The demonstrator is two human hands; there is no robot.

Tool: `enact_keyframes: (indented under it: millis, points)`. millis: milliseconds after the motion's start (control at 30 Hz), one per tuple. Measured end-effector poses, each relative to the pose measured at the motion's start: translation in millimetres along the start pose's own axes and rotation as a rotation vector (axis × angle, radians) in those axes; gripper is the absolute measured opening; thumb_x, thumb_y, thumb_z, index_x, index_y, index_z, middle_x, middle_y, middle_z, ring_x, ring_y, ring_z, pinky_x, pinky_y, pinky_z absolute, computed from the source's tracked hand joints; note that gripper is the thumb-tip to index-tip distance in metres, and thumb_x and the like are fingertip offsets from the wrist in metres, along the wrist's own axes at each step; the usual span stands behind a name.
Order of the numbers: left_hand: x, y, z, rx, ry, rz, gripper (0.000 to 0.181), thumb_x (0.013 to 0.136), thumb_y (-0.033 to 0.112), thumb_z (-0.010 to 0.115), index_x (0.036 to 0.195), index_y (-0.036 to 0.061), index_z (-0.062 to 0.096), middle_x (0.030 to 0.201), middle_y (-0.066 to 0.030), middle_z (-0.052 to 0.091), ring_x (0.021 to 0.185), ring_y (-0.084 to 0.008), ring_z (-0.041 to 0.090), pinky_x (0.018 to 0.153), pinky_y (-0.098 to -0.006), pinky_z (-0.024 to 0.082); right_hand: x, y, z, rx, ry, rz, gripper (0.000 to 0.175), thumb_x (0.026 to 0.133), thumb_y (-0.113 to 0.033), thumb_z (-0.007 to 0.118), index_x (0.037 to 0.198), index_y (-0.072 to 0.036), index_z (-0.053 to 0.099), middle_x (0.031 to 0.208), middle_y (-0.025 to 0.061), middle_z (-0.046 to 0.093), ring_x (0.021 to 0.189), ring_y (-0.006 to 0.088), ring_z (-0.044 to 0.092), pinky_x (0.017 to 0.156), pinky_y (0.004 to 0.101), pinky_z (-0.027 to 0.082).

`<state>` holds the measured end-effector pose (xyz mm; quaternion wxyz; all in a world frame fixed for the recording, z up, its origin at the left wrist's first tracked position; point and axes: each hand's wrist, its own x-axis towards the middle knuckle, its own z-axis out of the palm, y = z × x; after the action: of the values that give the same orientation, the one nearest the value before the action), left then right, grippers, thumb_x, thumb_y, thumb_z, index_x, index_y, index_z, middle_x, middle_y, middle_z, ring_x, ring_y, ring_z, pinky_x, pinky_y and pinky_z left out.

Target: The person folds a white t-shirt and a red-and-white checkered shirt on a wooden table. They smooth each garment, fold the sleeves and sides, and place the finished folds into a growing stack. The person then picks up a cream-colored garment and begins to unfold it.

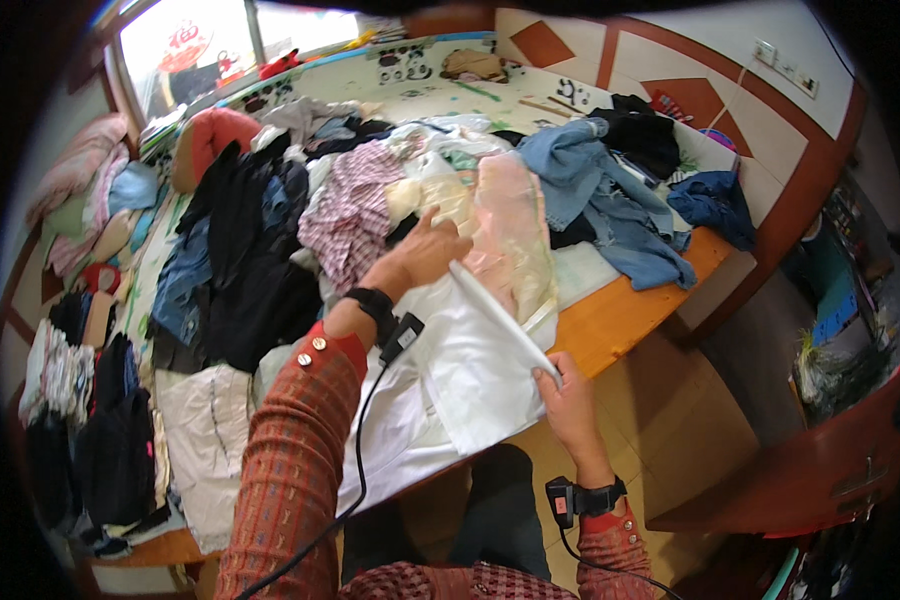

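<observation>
A white cloth garment (465, 360) lies spread before me at the table's near edge, with a folded strip along its right side. My right hand (566, 390) pinches the lower end of that fold between thumb and fingers. At the fold's upper end is my left hand (427, 247), one finger extended and the others curled; whether it grips the cloth cannot be made out. Just beyond the fold lies a shiny pale pink and yellow garment (506, 232). A pink checked garment (352, 202) lies left of my left hand.
Black clothes (247, 277) are heaped to the left, blue denim (600, 195) to the right. A beige folded garment (206, 442) and stacked dark clothes (116, 450) sit at the near left. The bed's wooden edge (637, 307) runs along the right. Cables trail from both wrist devices.
</observation>
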<state>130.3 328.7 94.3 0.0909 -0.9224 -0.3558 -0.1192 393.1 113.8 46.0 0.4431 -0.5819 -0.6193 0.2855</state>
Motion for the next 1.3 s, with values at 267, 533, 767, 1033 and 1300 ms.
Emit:
enact_keyframes:
  millis: [267, 533, 767, 1033, 1300]
  points:
    - [-113.8, -26.2, -85.2, 0.065, 0.229, -0.033, 0.027, 0.07, 0.003, 0.07, 0.086, 0.0227, 0.078, 0.089, 0.0025, 0.061, 0.1, -0.0202, 0.058, 0.093, -0.0404, 0.036, -41.1, -100.2, 21.7, 0.059, -0.052, -0.217, 0.015, 0.088, -0.008, 0.071, 0.1, -0.003, 0.065, 0.081, 0.0138, 0.067, 0.064, 0.0224, 0.063, 0.059, 0.0315, 0.048]
    - [-269.0, -40.5, -94.7, -0.057, 0.316, -0.376, 0.027, 0.077, -0.001, 0.069, 0.091, 0.0184, 0.08, 0.104, -0.0058, 0.069, 0.096, -0.0268, 0.068, 0.087, -0.0355, 0.054, -101.9, -162.6, 120.7, 0.011, -0.304, -0.607, 0.025, 0.082, -0.007, 0.073, 0.105, -0.005, 0.065, 0.097, 0.0169, 0.068, 0.08, 0.0373, 0.067, 0.069, 0.0416, 0.054]
    - [-362.1, -44.2, -33.2, -0.271, 0.263, -0.567, 0.035, 0.071, -0.01, 0.058, 0.091, 0.0091, 0.079, 0.104, -0.0121, 0.073, 0.099, -0.0298, 0.07, 0.092, -0.0349, 0.055, -149.2, -143.0, 214.1, -0.152, -0.569, -0.747, 0.014, 0.083, -0.009, 0.064, 0.094, -0.006, 0.055, 0.085, 0.016, 0.061, 0.075, 0.0373, 0.065, 0.064, 0.0454, 0.053]
    - [-381.6, -41.1, -19.1, -0.265, 0.34, -0.641, 0.026, 0.073, -0.005, 0.058, 0.087, 0.0061, 0.076, 0.099, -0.0146, 0.073, 0.095, -0.0319, 0.07, 0.088, -0.0366, 0.056, -158.4, -125.0, 224.5, -0.136, -0.626, -0.766, 0.017, 0.087, -0.013, 0.067, 0.1, -0.005, 0.061, 0.09, 0.0151, 0.064, 0.078, 0.0387, 0.065, 0.066, 0.0458, 0.054]
    - [-396.0, -18.1, -30.3, -0.09, 0.083, -0.688, 0.015, 0.076, 0.002, 0.063, 0.083, 0.0091, 0.076, 0.112, -0.0086, 0.07, 0.107, -0.0293, 0.065, 0.089, -0.036, 0.052, -157.7, -120.3, 219.8, 0.056, -0.918, -0.667, 0.024, 0.091, -0.022, 0.069, 0.105, -0.003, 0.066, 0.092, 0.0181, 0.065, 0.085, 0.038, 0.065, 0.075, 0.0432, 0.053]
